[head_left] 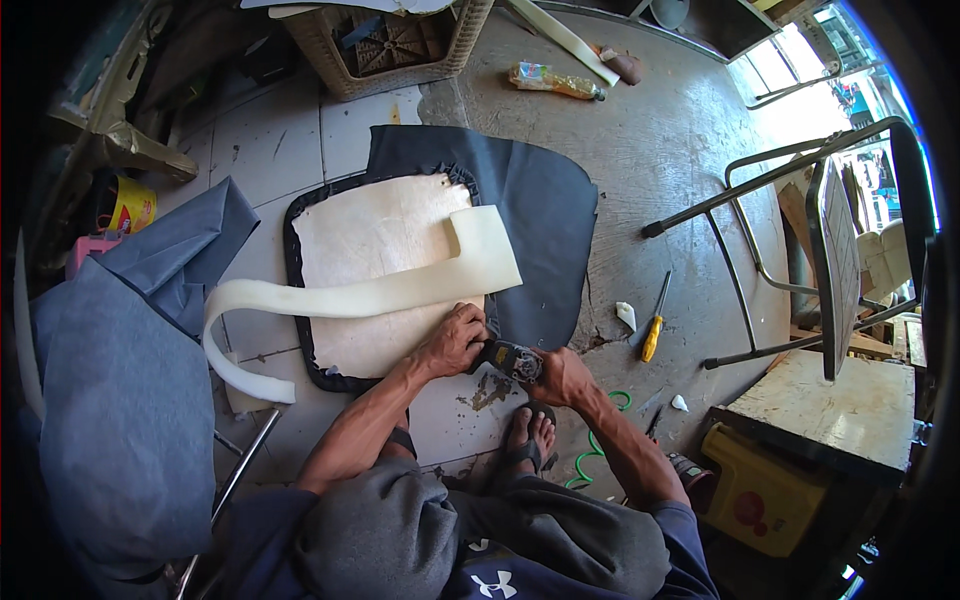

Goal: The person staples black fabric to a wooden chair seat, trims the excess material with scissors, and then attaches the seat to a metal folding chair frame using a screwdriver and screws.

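A wooden seat panel (370, 230) lies face down on the floor, its rim wrapped in gathered black upholstery fabric. My left hand (455, 343) is closed on the fabric at the panel's near right edge, fingers curled. My right hand (562, 378) grips a dark staple gun (512, 360), whose nose meets that same edge beside my left fingers. A green coiled hose (592, 455) runs on the floor below my right forearm. Across the panel rests a cream foam strip (350, 298), curling off its left side. A black fabric sheet (540, 220) spreads beyond the panel.
Right of the sheet lies a yellow-handled screwdriver (652, 338) by white scraps. A metal folding chair (830, 240) and a low table (825, 405) stand at right. A basket (390, 75) and a plastic bottle (555, 80) are at the back. Grey-blue fabric (120, 400) is heaped at left.
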Available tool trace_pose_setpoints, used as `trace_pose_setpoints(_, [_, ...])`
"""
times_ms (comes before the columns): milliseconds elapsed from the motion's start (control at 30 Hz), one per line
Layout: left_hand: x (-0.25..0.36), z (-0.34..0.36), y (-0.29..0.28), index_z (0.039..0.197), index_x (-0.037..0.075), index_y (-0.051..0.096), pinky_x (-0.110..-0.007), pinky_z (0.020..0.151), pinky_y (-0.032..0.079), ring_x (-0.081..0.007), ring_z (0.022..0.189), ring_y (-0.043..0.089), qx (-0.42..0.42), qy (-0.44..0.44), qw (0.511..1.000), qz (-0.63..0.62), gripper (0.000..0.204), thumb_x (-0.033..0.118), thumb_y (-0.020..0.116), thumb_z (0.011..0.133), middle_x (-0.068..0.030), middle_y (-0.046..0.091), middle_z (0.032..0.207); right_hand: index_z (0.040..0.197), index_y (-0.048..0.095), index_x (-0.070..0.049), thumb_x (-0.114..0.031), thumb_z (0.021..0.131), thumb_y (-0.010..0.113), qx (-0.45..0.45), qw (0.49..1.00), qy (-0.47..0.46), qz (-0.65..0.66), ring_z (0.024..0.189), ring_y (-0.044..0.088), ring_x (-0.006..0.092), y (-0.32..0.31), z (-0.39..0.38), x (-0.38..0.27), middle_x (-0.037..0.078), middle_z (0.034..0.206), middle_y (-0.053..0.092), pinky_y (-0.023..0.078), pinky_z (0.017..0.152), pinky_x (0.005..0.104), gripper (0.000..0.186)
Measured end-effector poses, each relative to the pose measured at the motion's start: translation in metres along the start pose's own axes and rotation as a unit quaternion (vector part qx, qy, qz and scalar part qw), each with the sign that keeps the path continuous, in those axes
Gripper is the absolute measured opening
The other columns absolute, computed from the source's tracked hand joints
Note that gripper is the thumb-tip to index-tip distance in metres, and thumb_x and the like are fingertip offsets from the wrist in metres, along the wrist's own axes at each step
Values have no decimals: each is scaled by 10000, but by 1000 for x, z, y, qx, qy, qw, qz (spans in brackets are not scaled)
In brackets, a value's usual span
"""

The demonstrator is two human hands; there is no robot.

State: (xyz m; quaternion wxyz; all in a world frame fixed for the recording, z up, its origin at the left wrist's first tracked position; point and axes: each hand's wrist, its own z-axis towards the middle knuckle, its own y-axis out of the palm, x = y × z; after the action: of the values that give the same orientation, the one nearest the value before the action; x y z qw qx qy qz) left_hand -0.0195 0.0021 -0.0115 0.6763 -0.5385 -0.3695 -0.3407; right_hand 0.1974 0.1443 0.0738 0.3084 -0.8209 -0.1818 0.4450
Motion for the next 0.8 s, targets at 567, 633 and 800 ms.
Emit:
trace_pose_setpoints(567, [-3,0,-6,903,24,754,-404,820,519,-307,938,607,50,-15,998,-24,100,2,744,807,-131,594,1008,1132,728,-57,-190,773,774,9,1000,-26,-9,738,721,416,-23,1,13,225,807,724,593,682,454,385])
trace_pose_setpoints(633, [6,3,-2,919,24,752,-406,821,519,-310,944,610,83,-44,995,-19,116,-5,748,806,-134,604,992,1123,726,-61,-226,772,774,-1,1000,-14,-6,794,713,440,-26,6,13,243,834,724,595,721,486,391])
trace_pose_setpoints(800, [12,3,5,947,25,751,-412,815,520,-315,931,606,81,-7,997,5,144,27,773,806,-134,605,942,1110,725,-68,-232,766,770,-13,1000,0,2,828,707,454,-28,6,12,252,852,725,594,747,508,384])
